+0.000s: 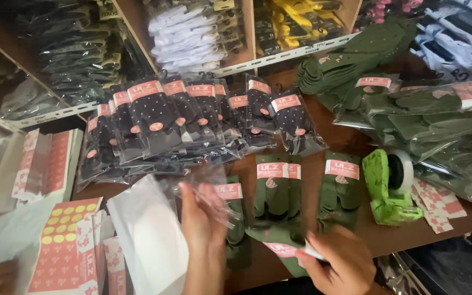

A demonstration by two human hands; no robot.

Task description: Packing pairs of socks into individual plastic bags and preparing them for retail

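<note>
My left hand [203, 224] is raised over the brown table [329, 147] and grips a clear plastic sleeve [203, 188] by its lower edge. My right hand [337, 262] at the bottom right pinches a dark green pair of socks [279, 237] by its pink band. Two more green sock pairs with pink labels [273, 188] [341, 188] lie flat just beyond my hands. Another green pair [236, 218] lies partly under the clear sleeve.
A fanned pile of bagged dark dotted socks [187, 120] lies further back. A green tape dispenser [391, 186] stands at the right, bagged green socks [438, 120] behind it. White bags [148, 235] and sticker sheets [61, 246] lie at the left. Shelves hold more stock.
</note>
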